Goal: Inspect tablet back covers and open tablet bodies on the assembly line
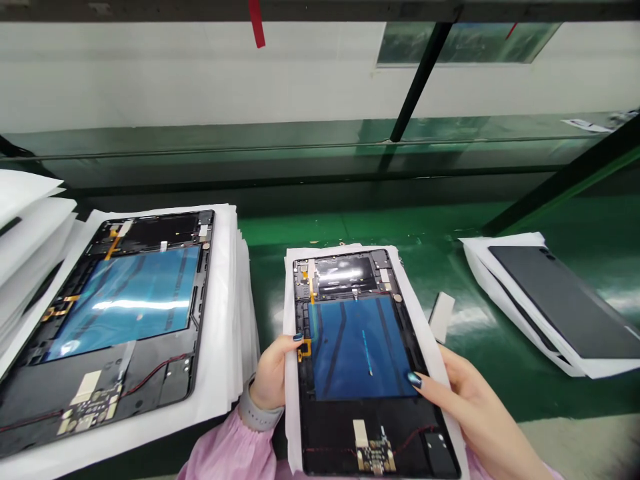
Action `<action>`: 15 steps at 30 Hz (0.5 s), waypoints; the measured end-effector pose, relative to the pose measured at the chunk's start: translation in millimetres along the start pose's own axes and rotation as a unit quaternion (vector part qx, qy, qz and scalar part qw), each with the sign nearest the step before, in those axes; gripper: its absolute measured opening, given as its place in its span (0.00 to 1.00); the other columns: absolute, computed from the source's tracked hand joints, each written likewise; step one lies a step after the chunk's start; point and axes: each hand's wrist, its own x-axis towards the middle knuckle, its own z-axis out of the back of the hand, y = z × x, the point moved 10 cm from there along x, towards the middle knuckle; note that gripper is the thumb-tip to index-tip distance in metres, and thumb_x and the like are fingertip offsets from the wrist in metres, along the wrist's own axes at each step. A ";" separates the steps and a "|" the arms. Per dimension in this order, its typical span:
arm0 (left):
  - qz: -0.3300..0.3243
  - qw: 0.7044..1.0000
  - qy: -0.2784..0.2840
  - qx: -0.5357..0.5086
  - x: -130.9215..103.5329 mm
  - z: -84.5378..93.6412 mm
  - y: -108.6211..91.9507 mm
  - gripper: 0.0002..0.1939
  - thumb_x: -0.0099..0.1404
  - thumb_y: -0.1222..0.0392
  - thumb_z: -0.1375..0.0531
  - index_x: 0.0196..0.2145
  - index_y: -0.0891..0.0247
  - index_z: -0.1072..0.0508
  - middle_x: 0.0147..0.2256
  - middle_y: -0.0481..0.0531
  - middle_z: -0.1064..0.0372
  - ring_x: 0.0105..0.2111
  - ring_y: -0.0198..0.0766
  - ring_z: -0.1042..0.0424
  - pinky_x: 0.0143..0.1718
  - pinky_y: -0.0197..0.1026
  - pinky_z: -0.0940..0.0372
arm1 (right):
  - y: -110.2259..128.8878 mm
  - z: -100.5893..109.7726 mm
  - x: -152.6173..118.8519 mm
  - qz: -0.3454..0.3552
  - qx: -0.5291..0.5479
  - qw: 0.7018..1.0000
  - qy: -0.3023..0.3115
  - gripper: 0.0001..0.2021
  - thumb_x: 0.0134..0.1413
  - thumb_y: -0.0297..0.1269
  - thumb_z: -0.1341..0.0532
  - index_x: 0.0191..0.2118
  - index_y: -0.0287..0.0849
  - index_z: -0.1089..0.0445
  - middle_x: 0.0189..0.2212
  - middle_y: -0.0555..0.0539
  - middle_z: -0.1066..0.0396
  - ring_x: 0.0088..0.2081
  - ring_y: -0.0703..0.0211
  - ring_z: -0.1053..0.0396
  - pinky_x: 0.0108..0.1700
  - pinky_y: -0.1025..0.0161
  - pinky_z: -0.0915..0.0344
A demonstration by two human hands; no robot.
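Observation:
An opened tablet point(360, 347) with a blue film over its middle lies on white foam sheets point(425, 327) in front of me. A small circuit board with dark red wires sits at its near end. My left hand point(273, 370) grips the left edge, thumb on the frame beside an orange flex cable. On the opposite side my right hand point(465, 390) holds the tablet and the sheet, its thumb on the blue film's lower right corner. The fingers of both hands are partly hidden under the sheets.
At left, another opened tablet point(135, 300) tops a tall stack of white sheets point(240, 320). More layered sheets point(30, 247) stand at the far left. A dark flat panel point(560, 293) lies on sheets at right. A small pale block point(443, 317) rests on the green bench point(350, 227).

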 end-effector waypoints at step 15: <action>-0.067 0.985 0.157 -0.007 -9.5 -35.9 -11.1 0.11 0.59 0.57 0.34 0.39 0.56 0.17 0.34 0.50 0.20 0.42 0.50 0.23 0.48 0.46 0.32 | -13.9 51.9 -24.5 0.026 -0.032 0.989 -0.140 0.21 0.47 0.51 0.27 0.45 0.46 0.20 0.43 0.41 0.18 0.44 0.37 0.21 0.42 0.54 0.22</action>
